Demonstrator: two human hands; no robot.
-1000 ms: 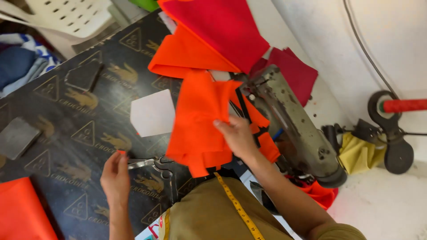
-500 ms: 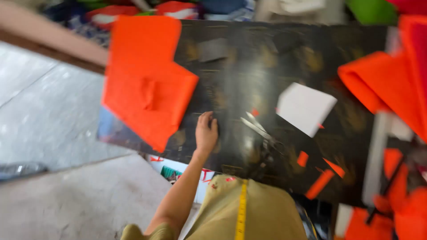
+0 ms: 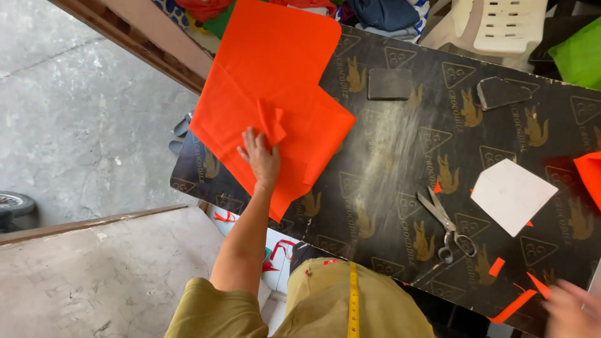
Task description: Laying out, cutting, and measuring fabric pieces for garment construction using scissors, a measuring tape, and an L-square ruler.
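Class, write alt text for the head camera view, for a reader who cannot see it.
A person's left hand presses on a stack of orange fabric pieces at the end of a dark worktable. Scissors and a white paper pattern lie to the right, where the blurred right hand enters the corner.

- Left hand [image 3: 261, 159] lies flat on the orange fabric [image 3: 269, 94]; the table [image 3: 388, 144] is bare from its 1 to its 3 o'clock.
- Further at 3 o'clock, scissors [image 3: 446, 224] and a white paper piece [image 3: 512, 195] block the way.
- At 1 o'clock, a dark flat block [image 3: 389, 84] sits, well apart.
- Right hand [image 3: 571, 310], blurred, is at the table's edge, orange scraps [image 3: 513, 305] just beside it at 9 o'clock.
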